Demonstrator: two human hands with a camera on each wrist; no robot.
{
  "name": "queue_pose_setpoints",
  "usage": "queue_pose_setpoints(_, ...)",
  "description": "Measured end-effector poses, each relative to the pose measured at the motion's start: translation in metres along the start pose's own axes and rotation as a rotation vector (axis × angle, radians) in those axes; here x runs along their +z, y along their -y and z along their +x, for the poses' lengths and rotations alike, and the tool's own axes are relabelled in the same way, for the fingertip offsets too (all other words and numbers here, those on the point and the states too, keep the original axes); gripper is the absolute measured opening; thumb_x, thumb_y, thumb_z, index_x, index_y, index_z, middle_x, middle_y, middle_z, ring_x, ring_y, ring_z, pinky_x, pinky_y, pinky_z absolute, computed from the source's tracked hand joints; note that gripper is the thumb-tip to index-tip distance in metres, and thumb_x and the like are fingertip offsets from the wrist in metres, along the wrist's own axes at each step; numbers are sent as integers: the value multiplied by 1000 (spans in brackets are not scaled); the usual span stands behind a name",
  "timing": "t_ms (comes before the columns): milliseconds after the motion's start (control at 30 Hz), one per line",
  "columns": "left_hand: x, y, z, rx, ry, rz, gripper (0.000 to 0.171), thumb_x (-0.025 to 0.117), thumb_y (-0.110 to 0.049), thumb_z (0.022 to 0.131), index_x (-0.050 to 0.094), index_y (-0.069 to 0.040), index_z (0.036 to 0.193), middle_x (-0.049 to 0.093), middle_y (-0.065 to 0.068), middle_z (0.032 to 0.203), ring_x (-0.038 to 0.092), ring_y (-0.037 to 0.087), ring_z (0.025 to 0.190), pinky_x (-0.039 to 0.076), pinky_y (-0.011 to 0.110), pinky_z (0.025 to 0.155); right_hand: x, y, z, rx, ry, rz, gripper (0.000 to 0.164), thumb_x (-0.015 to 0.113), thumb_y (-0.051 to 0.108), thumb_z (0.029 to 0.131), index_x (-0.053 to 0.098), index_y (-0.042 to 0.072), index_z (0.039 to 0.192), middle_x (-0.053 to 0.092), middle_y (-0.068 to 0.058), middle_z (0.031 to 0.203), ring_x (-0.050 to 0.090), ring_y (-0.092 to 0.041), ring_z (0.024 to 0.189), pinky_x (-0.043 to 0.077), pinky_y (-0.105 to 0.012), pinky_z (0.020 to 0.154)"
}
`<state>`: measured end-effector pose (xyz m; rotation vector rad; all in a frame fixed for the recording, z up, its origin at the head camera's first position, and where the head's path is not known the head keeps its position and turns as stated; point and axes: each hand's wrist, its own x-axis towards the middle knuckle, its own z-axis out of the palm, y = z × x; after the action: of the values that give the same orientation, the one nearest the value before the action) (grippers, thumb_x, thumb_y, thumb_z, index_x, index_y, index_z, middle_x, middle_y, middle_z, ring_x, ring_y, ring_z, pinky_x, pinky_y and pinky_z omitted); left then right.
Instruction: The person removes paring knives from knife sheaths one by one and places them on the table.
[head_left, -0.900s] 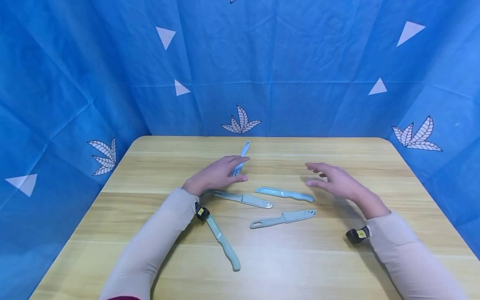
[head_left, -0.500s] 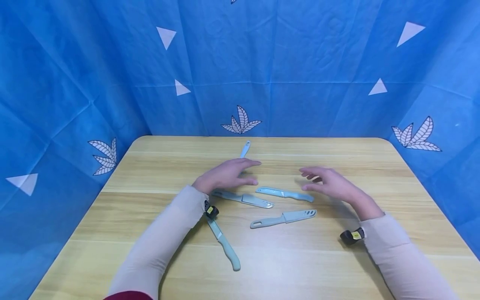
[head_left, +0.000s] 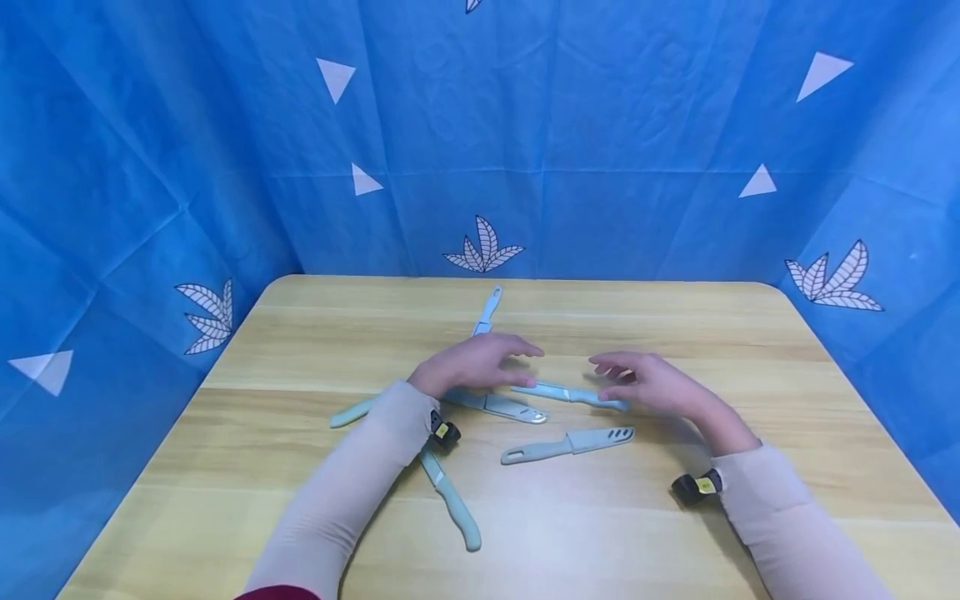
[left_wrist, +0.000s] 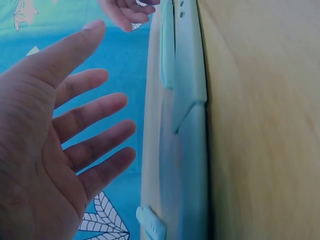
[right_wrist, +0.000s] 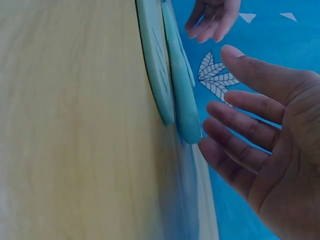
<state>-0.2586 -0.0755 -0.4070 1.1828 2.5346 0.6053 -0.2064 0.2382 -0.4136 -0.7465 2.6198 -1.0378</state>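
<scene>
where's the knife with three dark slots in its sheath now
In the head view, the slotted knife lies on the table just right of centre, slots toward the right, nearer the camera than the blue knife by the right hand.

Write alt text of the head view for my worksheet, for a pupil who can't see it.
A person's left hand and right hand face each other, holding nothing, over several pale blue knives scattered on a wooden table. Behind hangs a blue cloth printed with white triangles and leaves.
</scene>
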Motion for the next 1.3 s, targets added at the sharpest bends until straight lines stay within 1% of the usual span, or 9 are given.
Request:
queue_pose_setpoints(167, 4, -3, 5, 3, 8, 10, 60, 60, -57, 91, 54, -24, 141, 52, -3, 142, 46, 16, 132, 39, 34, 112, 2, 2, 2, -13, 0, -33, 59, 75, 30, 87, 56, 2, 135, 66, -10, 117, 62, -27, 105, 54, -47, 93)
queue_pose_setpoints(333, 9, -4, 13, 54, 15, 29, 59, 63, -54, 90, 56, -22, 139, 55, -3, 139, 50, 14, 127, 41, 30, 109, 0, -1, 1, -3, -15, -66, 54, 77, 27, 87, 59, 2, 131, 67, -8, 114, 63, -24, 102, 56, -46, 89)
queue_pose_setpoints(467, 12, -6, 17, 74, 33, 41, 58, 64, -51, 91, 56, -20, 139, 56, -3, 137, 50, 13, 126, 41, 28, 109, 0, 0, 1, -9, -3, -72, 51, 77, 26, 86, 61, 3, 129, 68, -6, 111, 64, -22, 99, 56, -44, 86)
queue_pose_setpoints(600, 14, -8, 17, 66, 47, 60, 56, 65, -48, 91, 56, -20, 139, 57, -3, 137, 50, 13, 127, 41, 29, 109, 2, 2, 4, -13, 13, -71, 48, 77, 23, 86, 63, 3, 126, 69, -5, 107, 65, -21, 96, 57, -41, 84)
queue_pose_setpoints(733, 15, -10, 19, 60, 57, 83, 55, 66, -45, 92, 56, -18, 139, 57, -2, 137, 50, 14, 128, 40, 29, 110, 4, 3, 6, -21, 33, -78, 43, 77, 20, 85, 64, 3, 123, 69, 0, 100, 64, -16, 91, 57, -37, 81)
queue_pose_setpoints(900, 18, -10, 20, 62, 69, 97, 53, 68, -42, 91, 58, -18, 137, 59, -3, 133, 52, 13, 124, 42, 27, 108, 6, 2, 9, -28, 50, -81, 41, 77, 20, 85, 66, 2, 120, 69, 2, 96, 63, -13, 87, 56, -33, 78)
queue_pose_setpoints(1067, 20, -10, 21, 69, 78, 106, 47, 72, -36, 89, 63, -18, 132, 62, -5, 126, 55, 10, 116, 45, 24, 103, 8, 3, 9, -14, 49, -74, 37, 78, 19, 84, 67, 4, 116, 67, 3, 93, 60, -12, 83, 54, -31, 74)
queue_pose_setpoints(1200, 21, -12, 22, 80, 86, 108, 39, 70, -32, 92, 66, -17, 128, 63, -4, 118, 57, 9, 108, 48, 21, 96, 10, 3, 10, 6, 59, -70, 32, 78, 18, 84, 69, 7, 113, 65, 6, 90, 59, -12, 81, 53, -30, 71)
queue_pose_setpoints(1300, 23, -13, 22, 72, 84, 96, 35, 69, -29, 93, 67, -16, 126, 63, -4, 114, 58, 8, 102, 49, 19, 90, 11, 3, 9, 25, 63, -66, 28, 77, 16, 85, 69, 8, 110, 64, 6, 88, 58, -13, 79, 53, -30, 69)
